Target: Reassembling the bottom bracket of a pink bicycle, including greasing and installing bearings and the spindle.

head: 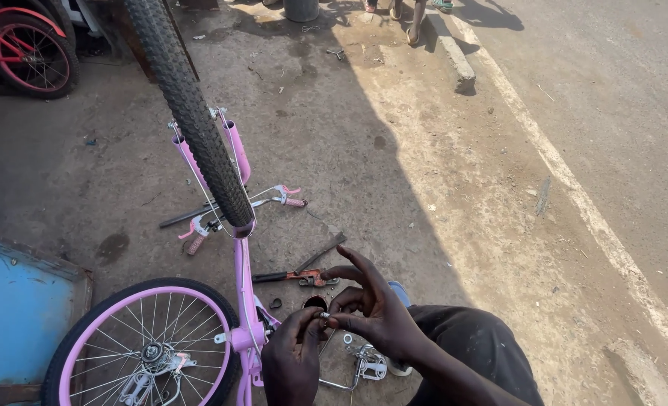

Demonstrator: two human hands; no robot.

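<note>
Small metal part (323,316), a shiny bit too tiny for me to tell its exact shape, sits pinched between the fingertips of both my hands, low in the near middle of the scene. My left hand (293,361) is curled, thumb and forefinger closed on the part from the left. My right hand (371,312) meets it from the right, thumb and one finger closed on the same piece, while the forefinger sticks out straight toward the far left and the other fingers are loosely bent.

Just left of my hands stands a pink bicycle (240,286), turned upside down. Its rear wheel (142,349), with a pink rim and silver spokes, is near left, and its front tyre (191,113), black and knobbly, rises toward the far left. The handlebar (236,210) rests on the ground with its pink grips and brake levers spread either side.

On the ground just beyond my hands lies a pipe wrench (296,277) with a dark handle and reddish jaw, and a flat metal bar (320,252) lies slanted touching or just beside it. Below my right wrist a silver pedal (370,367) lies on the dirt. A blue panel (18,316) sits at the near left edge. A red bicycle (22,49) stands in the far left corner. Far off, someone's feet (413,34) show at the edge of a concrete kerb (454,56).
</note>
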